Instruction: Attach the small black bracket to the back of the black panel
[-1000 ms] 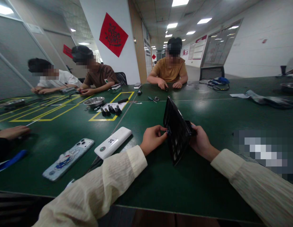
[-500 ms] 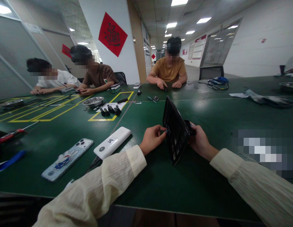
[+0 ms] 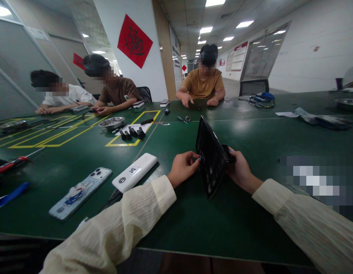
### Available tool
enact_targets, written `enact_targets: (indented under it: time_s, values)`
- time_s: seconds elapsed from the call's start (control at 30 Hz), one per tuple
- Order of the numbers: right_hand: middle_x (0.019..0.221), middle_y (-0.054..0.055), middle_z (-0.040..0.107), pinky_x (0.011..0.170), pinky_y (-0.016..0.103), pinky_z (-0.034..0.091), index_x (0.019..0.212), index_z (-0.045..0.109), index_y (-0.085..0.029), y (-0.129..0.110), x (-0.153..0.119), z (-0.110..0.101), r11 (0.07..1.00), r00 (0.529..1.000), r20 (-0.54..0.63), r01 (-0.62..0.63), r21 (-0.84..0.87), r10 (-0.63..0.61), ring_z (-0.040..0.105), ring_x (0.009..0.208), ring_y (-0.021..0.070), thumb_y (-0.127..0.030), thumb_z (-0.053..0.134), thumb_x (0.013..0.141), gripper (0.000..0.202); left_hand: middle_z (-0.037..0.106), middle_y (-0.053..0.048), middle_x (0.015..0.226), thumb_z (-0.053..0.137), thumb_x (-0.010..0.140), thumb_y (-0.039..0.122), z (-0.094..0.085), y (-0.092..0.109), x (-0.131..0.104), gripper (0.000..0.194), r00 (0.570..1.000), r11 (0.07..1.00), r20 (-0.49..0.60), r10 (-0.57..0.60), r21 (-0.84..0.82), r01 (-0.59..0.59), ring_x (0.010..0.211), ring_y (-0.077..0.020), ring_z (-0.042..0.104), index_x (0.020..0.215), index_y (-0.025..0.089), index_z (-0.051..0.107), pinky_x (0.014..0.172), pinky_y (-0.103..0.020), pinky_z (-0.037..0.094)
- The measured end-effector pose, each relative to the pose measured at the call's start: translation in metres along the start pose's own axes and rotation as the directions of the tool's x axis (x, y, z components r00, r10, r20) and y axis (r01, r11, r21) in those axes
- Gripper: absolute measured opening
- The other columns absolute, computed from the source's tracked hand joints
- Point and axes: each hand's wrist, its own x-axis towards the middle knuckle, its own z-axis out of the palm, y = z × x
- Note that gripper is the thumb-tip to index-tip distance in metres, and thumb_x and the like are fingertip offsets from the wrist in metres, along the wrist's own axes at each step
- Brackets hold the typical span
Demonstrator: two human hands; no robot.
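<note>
A black, flat, rectangular panel [image 3: 211,158] stands tilted on edge above the green table, its dark recessed face turned to the left. My right hand [image 3: 241,167] is closed at its back edge, fingers round a black part that juts out there. On the other side, my left hand [image 3: 184,167] has thumb and index finger pinched together against the panel's face. What lies between those fingertips is too small to make out. A white power bank [image 3: 135,172] marked 26 lies left of my left hand, and a phone in a patterned case [image 3: 81,193] lies farther left.
Black cylindrical parts [image 3: 132,132] stand near a metal bowl [image 3: 111,122]. Small tools [image 3: 184,119] lie beyond the panel. Grey gloves [image 3: 321,120] and a blue cable bundle [image 3: 262,97] lie to the right. A co-worker [image 3: 203,87] sits opposite; two more sit at the left.
My hands and the panel hold nearly the same pose. The co-worker opposite has lifted a hand off a small dark object on the table. The view has shifted very slightly.
</note>
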Motion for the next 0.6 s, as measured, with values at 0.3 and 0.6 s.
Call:
enact_targets:
  time_s: [0.3, 0.6]
  values:
    - [0.059, -0.004, 0.050, 0.035, 0.020, 0.032, 0.104, 0.047, -0.024, 0.0015, 0.0022, -0.0013, 1.000, 1.000, 0.016, 0.004, -0.018, -0.004, 0.044, 0.043, 0.0124, -0.032, 0.043, 0.069, 0.037, 0.055, 0.002, 0.056, 0.049, 0.081, 0.034, 0.0040, -0.0036, -0.0009, 0.020, 1.000, 1.000, 0.026, -0.001, -0.003, 0.002, 0.049, -0.0100, 0.048, 0.087, 0.016, 0.057, 0.049, -0.021, 0.032]
    - [0.059, -0.004, 0.050, 0.034, 0.020, 0.031, 0.105, 0.047, -0.023, -0.0002, 0.0001, 0.0004, 0.999, 1.000, 0.020, 0.018, -0.031, -0.018, 0.044, 0.043, 0.0127, -0.031, 0.042, 0.069, 0.037, 0.054, 0.003, 0.058, 0.048, 0.082, 0.035, 0.0042, -0.0035, 0.0002, 0.019, 0.993, 0.979, 0.094, -0.071, -0.185, 0.087, 0.048, -0.0087, 0.047, 0.083, 0.017, 0.051, 0.047, -0.020, 0.034]
